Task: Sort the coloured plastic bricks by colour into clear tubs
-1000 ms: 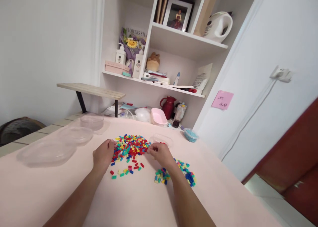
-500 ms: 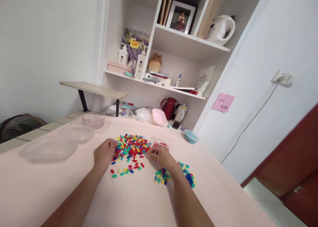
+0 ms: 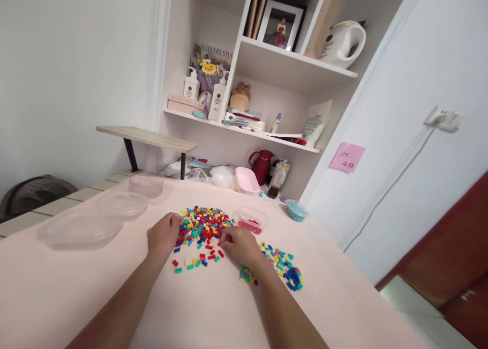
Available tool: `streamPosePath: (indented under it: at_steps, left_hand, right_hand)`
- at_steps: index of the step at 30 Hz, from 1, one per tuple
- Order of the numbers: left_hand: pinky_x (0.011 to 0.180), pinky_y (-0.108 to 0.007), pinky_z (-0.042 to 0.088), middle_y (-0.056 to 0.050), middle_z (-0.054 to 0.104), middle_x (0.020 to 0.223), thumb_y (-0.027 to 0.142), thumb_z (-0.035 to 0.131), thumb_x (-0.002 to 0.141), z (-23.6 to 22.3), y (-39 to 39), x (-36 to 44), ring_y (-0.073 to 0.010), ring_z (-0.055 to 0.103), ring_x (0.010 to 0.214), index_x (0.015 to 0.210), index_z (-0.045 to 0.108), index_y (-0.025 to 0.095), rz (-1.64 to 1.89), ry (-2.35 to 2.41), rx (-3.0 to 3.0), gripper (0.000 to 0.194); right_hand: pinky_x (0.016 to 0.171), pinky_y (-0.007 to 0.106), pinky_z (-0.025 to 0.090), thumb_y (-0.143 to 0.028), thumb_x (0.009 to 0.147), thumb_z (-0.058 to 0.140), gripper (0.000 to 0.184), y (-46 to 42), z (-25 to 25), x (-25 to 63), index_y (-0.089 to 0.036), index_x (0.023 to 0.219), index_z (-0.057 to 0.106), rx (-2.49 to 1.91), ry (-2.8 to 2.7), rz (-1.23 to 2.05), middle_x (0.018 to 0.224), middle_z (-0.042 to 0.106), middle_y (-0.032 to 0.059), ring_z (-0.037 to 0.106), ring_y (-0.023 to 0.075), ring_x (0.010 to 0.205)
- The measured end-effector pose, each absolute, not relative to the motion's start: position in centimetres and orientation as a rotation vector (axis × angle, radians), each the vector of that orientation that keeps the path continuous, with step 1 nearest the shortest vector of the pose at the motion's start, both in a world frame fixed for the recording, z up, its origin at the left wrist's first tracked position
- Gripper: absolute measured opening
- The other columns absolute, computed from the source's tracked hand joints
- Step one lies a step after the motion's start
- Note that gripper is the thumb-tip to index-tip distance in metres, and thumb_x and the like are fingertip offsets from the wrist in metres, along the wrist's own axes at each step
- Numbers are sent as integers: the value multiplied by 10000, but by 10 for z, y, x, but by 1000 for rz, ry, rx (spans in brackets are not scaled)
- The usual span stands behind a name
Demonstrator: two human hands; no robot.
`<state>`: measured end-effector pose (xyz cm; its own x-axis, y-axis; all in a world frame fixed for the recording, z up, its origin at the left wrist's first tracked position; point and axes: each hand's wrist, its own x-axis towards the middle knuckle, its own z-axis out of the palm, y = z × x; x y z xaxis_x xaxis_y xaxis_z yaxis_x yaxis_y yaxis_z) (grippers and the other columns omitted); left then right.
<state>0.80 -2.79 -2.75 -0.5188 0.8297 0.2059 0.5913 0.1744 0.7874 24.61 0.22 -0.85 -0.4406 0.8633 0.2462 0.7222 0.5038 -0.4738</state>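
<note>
A heap of small coloured toy bricks (image 3: 204, 222) lies on the pink tabletop, with several loose ones strewn in front of it. My left hand (image 3: 163, 235) rests at the heap's left edge, fingers curled in; whatever they hold, if anything, is hidden. At the heap's right edge, my right hand (image 3: 237, 244) has its thumb and fingertips pinched together low over the bricks. I cannot make out what is in that pinch. Just behind it stands a clear plastic tub (image 3: 259, 215) with red bricks inside. A second spread of mixed bricks (image 3: 282, 260) lies partly under my right forearm.
Three clear containers (image 3: 82, 229) stand along the left side. A tub of light blue bricks (image 3: 296, 210) sits at the right edge. Toward the back are a pink basket (image 3: 247, 180), a red jug (image 3: 262, 166) and a bottle (image 3: 277, 180). A small wooden stand (image 3: 152, 138) rises at back left.
My right hand has moved a little left and down, away from the clear tub, uncovering the red bricks in it. The left hand stays at the heap's edge. The view has shifted slightly.
</note>
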Motion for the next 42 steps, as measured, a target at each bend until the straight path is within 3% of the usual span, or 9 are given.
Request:
streamPosePath:
  at_steps: [6, 10, 13, 18, 23, 26, 29, 34, 42]
  left_hand:
    - [820, -336, 457, 20, 779, 880, 333, 356, 878, -27, -27, 8, -222, 696, 977, 830, 663, 286, 1264, 2177, 1358, 315]
    - [807, -327, 459, 17, 780, 896, 334, 350, 885, -27, -28, 8, -217, 697, 974, 817, 662, 285, 1268, 2178, 1358, 323]
    - [807, -328, 456, 20, 781, 885, 330, 355, 885, -28, -28, 8, -218, 698, 968, 812, 661, 284, 1267, 2183, 1353, 318]
    - [812, -319, 455, 27, 781, 866, 318, 363, 879, -27, -28, 9, -212, 698, 970, 808, 663, 284, 1267, 2176, 1347, 310]
    - [833, -323, 450, 26, 780, 870, 328, 359, 884, -27, -29, 10, -208, 700, 962, 825, 664, 284, 1269, 2177, 1342, 315]
    - [834, -314, 452, 23, 779, 870, 332, 351, 891, -27, -29, 10, -204, 698, 972, 832, 672, 284, 1273, 2182, 1352, 330]
    - [829, -310, 452, 22, 779, 872, 337, 354, 891, -27, -29, 10, -204, 695, 980, 838, 674, 282, 1272, 2183, 1360, 329]
    - [835, -320, 448, 24, 779, 871, 338, 355, 888, -26, -29, 10, -204, 699, 959, 819, 671, 283, 1263, 2181, 1351, 328]
    - [829, -322, 455, 21, 778, 876, 337, 375, 869, -28, -27, 9, -215, 693, 969, 812, 678, 291, 1279, 2185, 1345, 312]
  right_hand:
    - [602, 250, 448, -330, 855, 523, 215, 20, 2, 274, -190, 884, 684, -1279, -1833, 372, 760, 675, 28, 592, 160, 653]
    - [497, 263, 449, -516, 814, 568, 366, 30, 2, 294, -175, 901, 668, -1198, -1414, 431, 764, 651, 35, 560, 151, 529]
    - [500, 266, 472, -554, 816, 549, 441, 33, -2, 302, -166, 998, 653, -1187, -1377, 466, 882, 667, 63, 610, 157, 548]
    - [524, 256, 484, -515, 838, 512, 478, 30, -1, 297, -184, 1172, 597, -1148, -1385, 485, 1051, 643, 84, 666, 157, 607]
    - [526, 250, 468, -409, 829, 557, 311, 16, 7, 282, -165, 972, 687, -1030, -1679, 739, 698, 618, 5, 568, 133, 529]
    - [596, 240, 472, -295, 799, 615, 216, 7, 7, 275, -190, 946, 733, -935, -2087, 893, 745, 656, 8, 584, 134, 620]
    - [652, 229, 472, -238, 757, 677, 245, 2, 3, 271, -218, 990, 750, -893, -2357, 993, 818, 680, 5, 601, 140, 718]
    - [640, 222, 467, -218, 721, 726, 323, 1, -2, 268, -239, 1044, 733, -969, -2421, 1021, 781, 655, -21, 590, 135, 699]
    - [599, 203, 419, -175, 696, 709, 160, 1, -6, 262, -207, 853, 709, -968, -2416, 956, 690, 622, -44, 563, 112, 641]
